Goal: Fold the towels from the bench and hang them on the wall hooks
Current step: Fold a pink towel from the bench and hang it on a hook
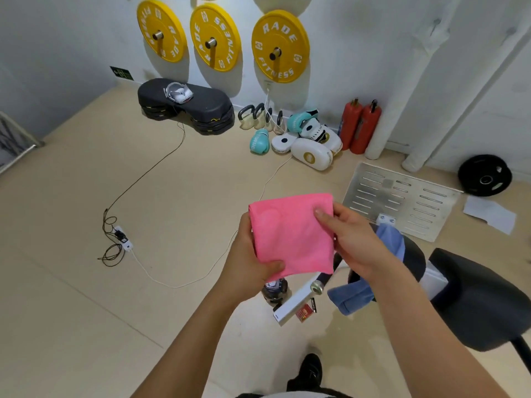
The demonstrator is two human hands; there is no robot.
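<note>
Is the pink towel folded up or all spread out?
Folded. The pink towel is a small, neat rectangle held up between the left hand and the right hand, with a doubled edge along its left side.

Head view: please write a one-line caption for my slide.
Both hands, left hand and right hand, hold a folded pink towel above the gym floor.

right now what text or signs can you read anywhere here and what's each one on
"RADE FITNESS": right yellow plate on the wall.
"RADE FITNESS": middle yellow plate, the same words.
Left yellow plate: lettering too skewed to read.
Green wall sign: too small.
White pads and teal gloves: print too small.
</note>
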